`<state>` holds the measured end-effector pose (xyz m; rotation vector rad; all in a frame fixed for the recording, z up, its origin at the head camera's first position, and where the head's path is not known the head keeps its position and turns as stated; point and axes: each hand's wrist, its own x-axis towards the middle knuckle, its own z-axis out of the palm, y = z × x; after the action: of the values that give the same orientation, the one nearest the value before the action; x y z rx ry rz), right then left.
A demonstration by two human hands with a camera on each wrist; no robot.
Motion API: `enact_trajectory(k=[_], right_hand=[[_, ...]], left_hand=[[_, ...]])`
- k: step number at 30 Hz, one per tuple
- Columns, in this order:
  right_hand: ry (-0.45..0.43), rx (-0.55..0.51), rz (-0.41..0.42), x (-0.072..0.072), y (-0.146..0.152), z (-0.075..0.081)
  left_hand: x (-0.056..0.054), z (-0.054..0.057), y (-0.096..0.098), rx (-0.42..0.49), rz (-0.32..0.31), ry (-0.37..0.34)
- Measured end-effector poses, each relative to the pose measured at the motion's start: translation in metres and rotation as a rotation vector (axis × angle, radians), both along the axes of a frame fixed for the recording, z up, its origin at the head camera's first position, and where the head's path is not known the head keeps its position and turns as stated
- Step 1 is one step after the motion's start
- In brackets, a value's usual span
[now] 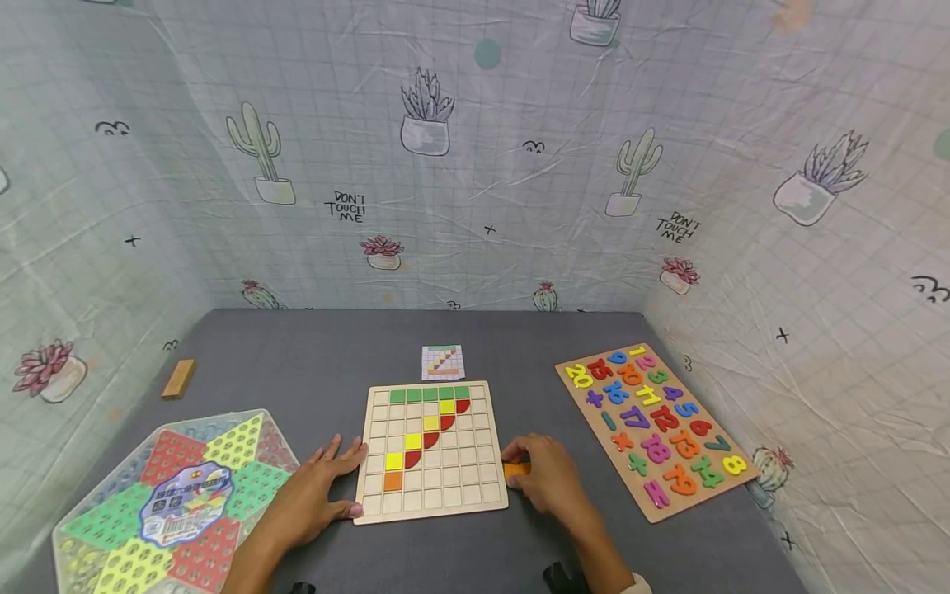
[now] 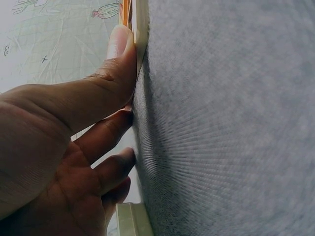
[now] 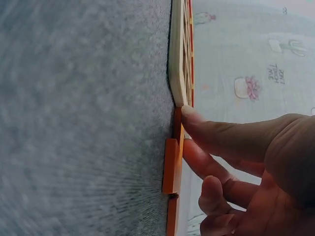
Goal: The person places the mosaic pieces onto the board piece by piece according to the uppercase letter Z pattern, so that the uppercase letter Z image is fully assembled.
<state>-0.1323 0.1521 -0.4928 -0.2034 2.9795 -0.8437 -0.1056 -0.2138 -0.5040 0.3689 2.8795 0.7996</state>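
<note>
A wooden grid board lies on the grey table, holding a green row along its top, yellow squares and red quarter-rounds stepping diagonally, and one orange square at lower left. My left hand steadies the board's left side, fingers spread and thumb pressed on its edge. Beside the board's right edge, my right hand has its thumb and index finger on an orange tile; its other fingers are curled. More orange tiles lie against that one, partly hidden by the hand in the head view.
A small pattern card lies behind the board. To the right is a number puzzle board; to the left, a hexagonal checkers-style board in clear wrap. A wooden block sits at back left. Printed fabric walls surround the table.
</note>
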Motion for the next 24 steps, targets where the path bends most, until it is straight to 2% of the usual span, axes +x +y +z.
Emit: enact_trajectory(k=[9, 15, 19, 24], right_hand=[[-0.047, -0.009, -0.032, -0.005, 0.002, 0.000], [-0.014, -0.046, -0.075, -0.006, -0.001, 0.007], [0.012, -0.087, -0.022, -0.007, -0.011, 0.009], [-0.029, -0.166, 0.081, -0.008, -0.034, 0.010]], left_hand=[[0.000, 0.001, 0.001, 0.005, -0.005, 0.002], [0.000, 0.000, 0.001, 0.013, 0.002, -0.005], [-0.001, -0.001, 0.001, 0.008, 0.009, -0.009], [0.000, 0.000, 0.001, 0.002, 0.010, -0.008]])
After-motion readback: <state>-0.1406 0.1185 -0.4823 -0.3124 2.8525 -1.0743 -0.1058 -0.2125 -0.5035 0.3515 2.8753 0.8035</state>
